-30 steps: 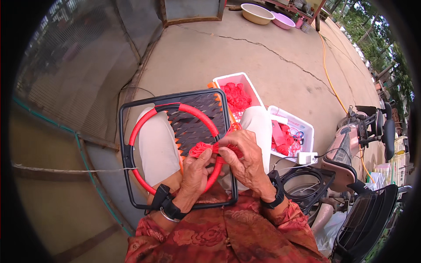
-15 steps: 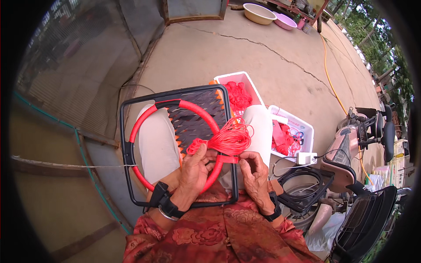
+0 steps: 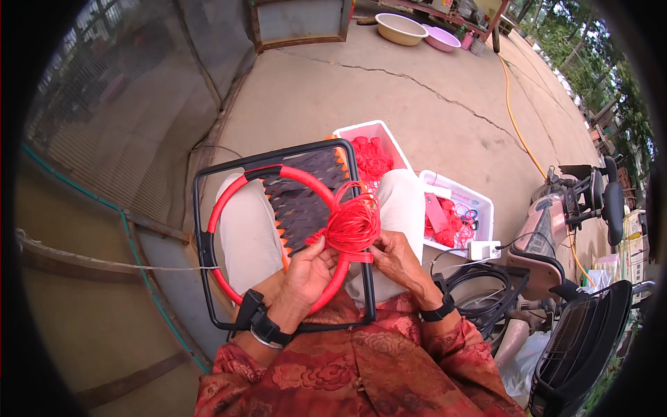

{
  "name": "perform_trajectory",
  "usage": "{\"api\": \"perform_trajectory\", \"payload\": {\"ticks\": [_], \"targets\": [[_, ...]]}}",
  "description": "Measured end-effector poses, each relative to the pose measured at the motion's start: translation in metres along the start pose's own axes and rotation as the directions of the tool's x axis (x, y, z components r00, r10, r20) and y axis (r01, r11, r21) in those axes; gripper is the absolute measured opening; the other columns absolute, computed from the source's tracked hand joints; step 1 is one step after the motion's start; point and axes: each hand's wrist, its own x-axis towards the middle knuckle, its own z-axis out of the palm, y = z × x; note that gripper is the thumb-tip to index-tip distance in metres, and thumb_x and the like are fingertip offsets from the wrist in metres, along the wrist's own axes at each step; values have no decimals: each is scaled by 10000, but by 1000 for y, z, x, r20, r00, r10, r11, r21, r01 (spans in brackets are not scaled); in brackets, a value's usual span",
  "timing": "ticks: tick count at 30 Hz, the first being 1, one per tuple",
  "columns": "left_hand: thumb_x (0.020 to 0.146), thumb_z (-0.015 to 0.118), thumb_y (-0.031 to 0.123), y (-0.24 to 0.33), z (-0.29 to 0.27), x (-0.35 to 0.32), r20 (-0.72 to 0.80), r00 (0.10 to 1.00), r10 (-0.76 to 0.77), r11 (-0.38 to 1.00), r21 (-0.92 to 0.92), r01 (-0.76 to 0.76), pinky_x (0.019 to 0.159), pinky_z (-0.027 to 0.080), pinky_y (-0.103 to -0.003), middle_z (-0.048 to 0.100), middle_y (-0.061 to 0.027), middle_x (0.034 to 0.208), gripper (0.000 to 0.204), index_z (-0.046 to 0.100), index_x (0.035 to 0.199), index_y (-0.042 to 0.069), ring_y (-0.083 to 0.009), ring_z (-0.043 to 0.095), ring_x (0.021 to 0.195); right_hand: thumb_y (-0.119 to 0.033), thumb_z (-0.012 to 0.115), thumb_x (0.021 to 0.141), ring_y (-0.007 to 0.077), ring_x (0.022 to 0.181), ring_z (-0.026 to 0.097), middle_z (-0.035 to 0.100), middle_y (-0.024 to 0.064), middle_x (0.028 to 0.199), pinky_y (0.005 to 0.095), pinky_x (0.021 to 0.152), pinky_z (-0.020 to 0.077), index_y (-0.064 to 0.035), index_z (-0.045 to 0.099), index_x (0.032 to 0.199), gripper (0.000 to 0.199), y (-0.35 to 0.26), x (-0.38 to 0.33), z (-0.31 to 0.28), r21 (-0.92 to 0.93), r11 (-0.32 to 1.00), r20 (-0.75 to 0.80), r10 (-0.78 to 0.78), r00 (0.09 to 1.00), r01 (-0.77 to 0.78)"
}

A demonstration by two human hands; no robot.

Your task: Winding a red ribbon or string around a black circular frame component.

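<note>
On my lap rests a black rectangular frame [image 3: 197,243] with a ring [image 3: 306,179] across it, mostly wrapped in red cord and showing black stretches at its upper and left parts. A looped bundle of red cord [image 3: 353,226] sits over the right side of the ring. My left hand [image 3: 308,276] pinches the bundle's left end, its fingers beside the wrapped ring. My right hand [image 3: 401,263] is closed at the bundle's lower right, its fingertips on the cord by the frame's right bar. Its exact grip is partly hidden. Dark woven straps [image 3: 302,205] with orange edges lie behind the ring.
Ahead of my knees stand two white bins, one with red cord [image 3: 372,160], the other [image 3: 490,217] also with scissors. A tipped-looking pink vehicle [image 3: 545,229] and coiled black cable [image 3: 476,285] are at right. A thin string [image 3: 132,265] runs from the left wall to the ring.
The cord bundle has swung from pointing up-right to a rounder clump over the ring. My right hand has shifted slightly up and left, its wrist turned. My left hand stays nearly in place.
</note>
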Motion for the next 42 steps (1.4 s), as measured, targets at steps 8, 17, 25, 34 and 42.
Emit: {"api": "perform_trajectory", "payload": {"ticks": [8, 17, 25, 34, 42], "targets": [[994, 499, 279, -1, 12, -1, -74, 996, 47, 999, 22, -46, 903, 499, -426, 663, -115, 1068, 294, 586, 1153, 47, -245, 619, 989, -23, 637, 798, 264, 776, 639, 669, 100, 805, 384, 672, 480, -51, 671, 1044, 250, -40, -19, -18, -765, 637, -314, -492, 812, 90], [979, 521, 285, 4, 3, 3, -47, 945, 324, 946, 5, -324, 1008, 423, -462, 661, -105, 1122, 296, 598, 1142, 50, -254, 584, 1112, -117, 686, 782, 278, 644, 592, 643, 105, 719, 399, 589, 418, -84, 646, 935, 162, -36, -21, -21, -908, 415, -112, -375, 920, 59], [984, 493, 246, 8, -13, 3, -36, 949, 315, 940, -129, -316, 1069, 383, -488, 643, -136, 1186, 304, 595, 1150, 12, -269, 565, 1156, -132, 621, 880, 333, 477, 581, 564, 115, 534, 402, 451, 434, -49, 519, 885, 132, -1, -2, -32, -777, 627, -405, -424, 810, -60], [981, 519, 222, 9, -30, 10, -258, 871, 419, 891, -70, -449, 989, 454, -445, 646, -118, 1026, 226, 591, 1083, 34, -272, 593, 1041, -178, 520, 981, 149, 522, 624, 677, 116, 777, 225, 400, 422, -21, 495, 939, 165, 0, 15, -27, 372, 928, -530, 180, 829, 37], [956, 571, 219, 9, -44, 11, -374, 906, 196, 977, -1, -212, 758, 465, -366, 625, -85, 868, 178, 606, 995, 49, -224, 563, 811, -65, 670, 849, 134, 609, 575, 621, 67, 804, 269, 542, 462, -34, 558, 1092, 269, -11, 18, -27, -165, 985, -592, -133, 795, 42]]}}
